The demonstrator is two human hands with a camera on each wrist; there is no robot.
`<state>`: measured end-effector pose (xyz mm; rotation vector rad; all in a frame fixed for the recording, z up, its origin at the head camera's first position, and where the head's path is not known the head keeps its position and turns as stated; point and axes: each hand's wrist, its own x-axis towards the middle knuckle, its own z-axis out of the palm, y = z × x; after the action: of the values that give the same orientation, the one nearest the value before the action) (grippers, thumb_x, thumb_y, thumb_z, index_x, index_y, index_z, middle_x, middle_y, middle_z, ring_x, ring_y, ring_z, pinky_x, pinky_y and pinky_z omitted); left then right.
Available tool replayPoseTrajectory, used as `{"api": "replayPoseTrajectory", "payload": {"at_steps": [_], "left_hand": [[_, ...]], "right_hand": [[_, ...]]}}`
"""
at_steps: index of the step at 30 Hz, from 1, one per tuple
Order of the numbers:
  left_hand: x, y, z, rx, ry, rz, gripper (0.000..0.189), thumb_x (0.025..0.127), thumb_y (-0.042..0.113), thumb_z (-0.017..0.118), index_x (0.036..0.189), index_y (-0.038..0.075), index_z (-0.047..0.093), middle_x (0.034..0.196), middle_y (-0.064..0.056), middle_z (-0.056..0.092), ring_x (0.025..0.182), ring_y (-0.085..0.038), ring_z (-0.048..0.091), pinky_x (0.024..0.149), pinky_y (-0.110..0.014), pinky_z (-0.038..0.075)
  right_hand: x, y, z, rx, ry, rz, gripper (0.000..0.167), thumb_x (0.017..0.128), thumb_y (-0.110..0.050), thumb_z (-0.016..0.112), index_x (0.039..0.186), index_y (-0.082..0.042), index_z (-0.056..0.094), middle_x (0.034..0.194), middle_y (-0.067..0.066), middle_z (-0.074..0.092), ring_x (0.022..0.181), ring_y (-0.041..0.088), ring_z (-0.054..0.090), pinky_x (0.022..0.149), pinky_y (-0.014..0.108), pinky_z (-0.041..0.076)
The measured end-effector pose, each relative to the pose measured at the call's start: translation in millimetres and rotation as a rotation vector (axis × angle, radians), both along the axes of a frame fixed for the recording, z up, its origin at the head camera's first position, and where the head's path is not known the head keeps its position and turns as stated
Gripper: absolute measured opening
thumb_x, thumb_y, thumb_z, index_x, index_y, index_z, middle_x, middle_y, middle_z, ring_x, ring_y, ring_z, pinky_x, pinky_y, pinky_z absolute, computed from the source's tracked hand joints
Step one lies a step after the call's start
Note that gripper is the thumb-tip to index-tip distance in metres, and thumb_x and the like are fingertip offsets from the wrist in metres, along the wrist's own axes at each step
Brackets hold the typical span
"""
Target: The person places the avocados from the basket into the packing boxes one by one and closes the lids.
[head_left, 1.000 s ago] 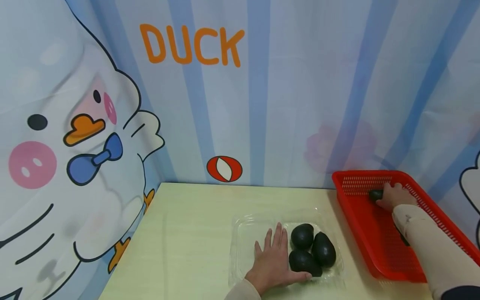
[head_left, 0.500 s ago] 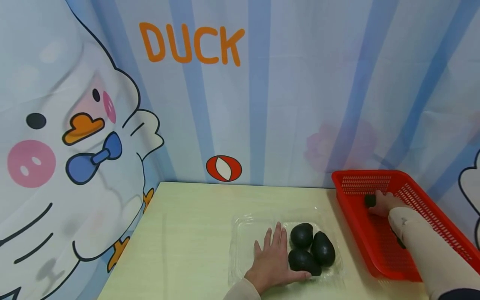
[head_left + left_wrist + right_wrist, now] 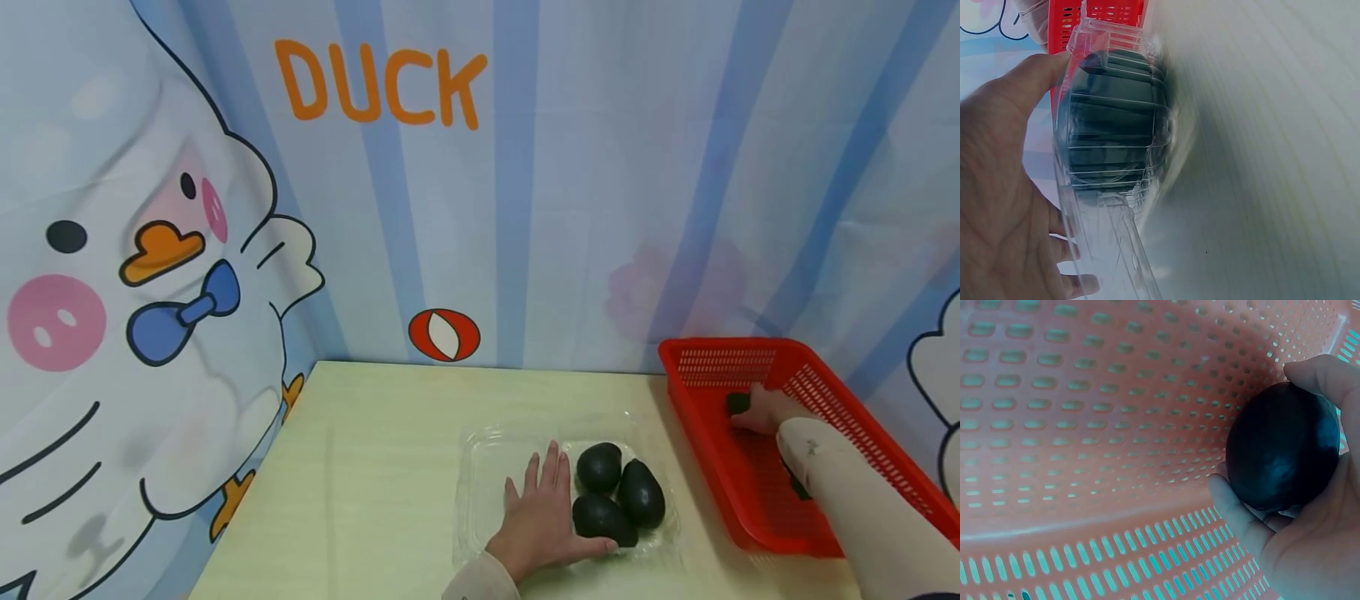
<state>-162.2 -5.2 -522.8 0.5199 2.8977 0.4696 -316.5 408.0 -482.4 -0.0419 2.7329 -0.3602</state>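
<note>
In the head view, three dark avocados (image 3: pixel 640 493) sit together in the right part of a clear plastic container (image 3: pixel 480 492) on the table. My left hand (image 3: pixel 536 521) lies spread over that container, its thumb reaching beside the nearest avocado. The left wrist view shows the palm and thumb along the container's upper side, with dark fruit behind the clear ribbed wall. Inside the red basket (image 3: pixel 720 483), my right hand (image 3: pixel 771 410) holds another dark avocado (image 3: pixel 1282 450), thumb on one side and fingers curled on the other.
The basket stands at the table's right side, with slotted walls. A further dark object (image 3: pixel 798 485) is partly hidden under the right sleeve (image 3: pixel 840 483). A blue striped cloth (image 3: pixel 585 208) printed with a duck hangs behind the pale table (image 3: pixel 375 467).
Within the basket, my right hand has moved a little left and toward me, and the avocado has shifted with it. My left hand stays in place on the container.
</note>
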Motion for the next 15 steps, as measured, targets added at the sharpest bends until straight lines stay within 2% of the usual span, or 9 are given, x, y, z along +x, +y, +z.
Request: {"api": "replayPoseTrajectory", "payload": {"at_steps": [15], "left_hand": [[0.7,-0.3,-0.3,0.002,0.003,0.003,0.129,0.069,0.092,0.058,0.163,0.012,0.020,0.172,-0.003,0.009,0.153,-0.034,0.024,0.107,-0.070,0.035]], "right_hand": [[4.5,-7.8,3.8,0.008,0.000,0.010,0.096,0.095,-0.038,0.062,0.139,0.032,0.013,0.132,0.054,0.038,0.116,0.062,0.051,0.094,0.064,0.046]]}}
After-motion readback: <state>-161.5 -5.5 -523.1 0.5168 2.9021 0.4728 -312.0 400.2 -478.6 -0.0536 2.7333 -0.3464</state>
